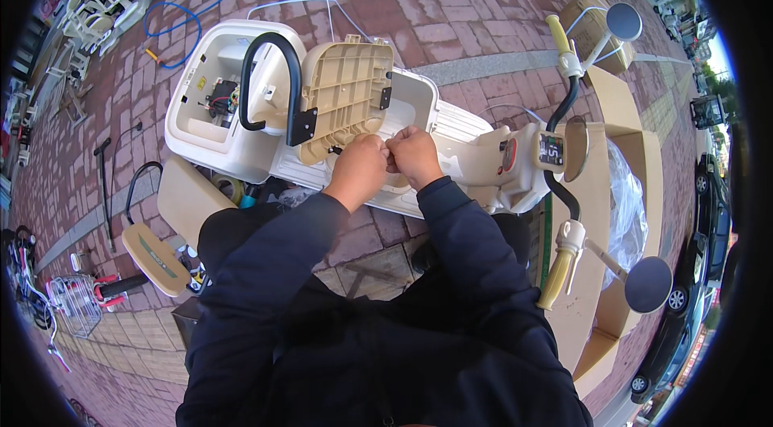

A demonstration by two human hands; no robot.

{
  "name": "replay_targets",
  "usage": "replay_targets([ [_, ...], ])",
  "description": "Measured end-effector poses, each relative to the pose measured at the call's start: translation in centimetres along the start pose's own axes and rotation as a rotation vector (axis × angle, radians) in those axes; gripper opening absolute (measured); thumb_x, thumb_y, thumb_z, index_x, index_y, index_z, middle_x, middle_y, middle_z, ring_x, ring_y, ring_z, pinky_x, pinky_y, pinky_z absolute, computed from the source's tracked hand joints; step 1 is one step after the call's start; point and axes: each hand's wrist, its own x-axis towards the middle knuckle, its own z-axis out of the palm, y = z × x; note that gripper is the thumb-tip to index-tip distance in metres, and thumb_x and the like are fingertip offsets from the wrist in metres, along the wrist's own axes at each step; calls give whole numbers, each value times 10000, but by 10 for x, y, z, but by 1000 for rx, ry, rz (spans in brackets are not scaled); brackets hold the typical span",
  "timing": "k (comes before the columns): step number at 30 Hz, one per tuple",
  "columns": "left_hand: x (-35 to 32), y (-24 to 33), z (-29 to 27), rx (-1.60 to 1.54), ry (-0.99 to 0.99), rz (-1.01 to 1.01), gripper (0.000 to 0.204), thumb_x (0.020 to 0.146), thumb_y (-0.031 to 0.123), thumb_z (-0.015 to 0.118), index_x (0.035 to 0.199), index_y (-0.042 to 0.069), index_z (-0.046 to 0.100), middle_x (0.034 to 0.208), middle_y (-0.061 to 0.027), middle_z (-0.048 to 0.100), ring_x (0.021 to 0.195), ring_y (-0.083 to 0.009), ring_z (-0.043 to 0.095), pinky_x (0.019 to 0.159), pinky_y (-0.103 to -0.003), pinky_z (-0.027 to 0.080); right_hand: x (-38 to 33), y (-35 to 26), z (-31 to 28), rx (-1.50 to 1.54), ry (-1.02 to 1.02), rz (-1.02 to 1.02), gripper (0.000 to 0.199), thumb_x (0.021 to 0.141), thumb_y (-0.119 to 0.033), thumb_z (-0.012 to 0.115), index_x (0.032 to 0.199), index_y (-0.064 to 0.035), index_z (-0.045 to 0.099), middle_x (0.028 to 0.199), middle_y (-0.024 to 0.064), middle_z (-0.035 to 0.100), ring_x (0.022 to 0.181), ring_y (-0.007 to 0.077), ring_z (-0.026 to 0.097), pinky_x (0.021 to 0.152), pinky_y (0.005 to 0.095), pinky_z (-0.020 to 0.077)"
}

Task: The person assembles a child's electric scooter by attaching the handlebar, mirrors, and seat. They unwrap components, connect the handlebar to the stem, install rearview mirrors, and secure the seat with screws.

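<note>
My left hand [360,171] and my right hand [415,156] meet in front of me, fingertips pinched together. Whatever lies between them is too small or hidden to make out. Just beyond them, a ribbed beige plastic panel [345,85] is tilted up, its lower edge by my left hand. Beside it rises a bent black tube [293,53] with a black bracket [303,127]. All this is over a cream electric scooter [463,155] lying crosswise before me. At its left end, an open cream compartment [192,125] shows wires and a dark part [222,97] inside.
Handlebars with yellowish grips [557,278], round mirrors [648,284] and a display [551,149] stand at the right. An open cardboard box [644,185] with clear plastic lies beyond. A beige cushion [155,259] sits lower left. A blue hose [197,20] curls on the brick paving.
</note>
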Motion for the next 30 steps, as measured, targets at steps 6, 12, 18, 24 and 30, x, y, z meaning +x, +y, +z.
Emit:
replay_targets([
  [6,27,8,-85,427,869,215,453,910,255,795,1188,-53,614,1175,-214,666,1145,-407,614,1095,-489,437,-13,-28,-18,-64,19,-76,571,1028,-209,699,1475,97,520,1089,189,736,746,222,770,555,318,605],
  [12,66,-28,-119,-874,354,-326,546,975,310,767,1270,-136,658,1131,-127,726,1025,-161,662,911,-309,516,-27,-52,-29,87,42,-257,506,1048,-196,673,1437,98,541,1153,179,719,807,199,761,583,298,597],
  [18,36,-4,-113,-413,372,-169,312,1009,204,700,1164,-64,739,964,-40,747,828,-90,635,780,-263,521,-23,-48,-36,186,57,-231,499,1068,-283,662,1413,66,570,1229,148,675,924,212,733,689,312,605],
  [24,-34,2,-112,-989,318,24,241,962,-45,647,1200,-69,679,1248,-180,753,1077,-168,722,984,-312,562,-19,-52,-42,60,282,-567,668,1087,-503,584,1541,-19,507,1538,219,520,1351,352,572,1059,447,505],
  [30,-70,-21,-189,-938,287,162,306,780,91,643,1041,-60,690,1162,-284,767,1056,-288,758,1022,-385,569,-60,-68,-46,-564,270,-1223,743,918,-272,809,1566,-56,517,1504,243,587,1413,416,543,1214,502,382],
])
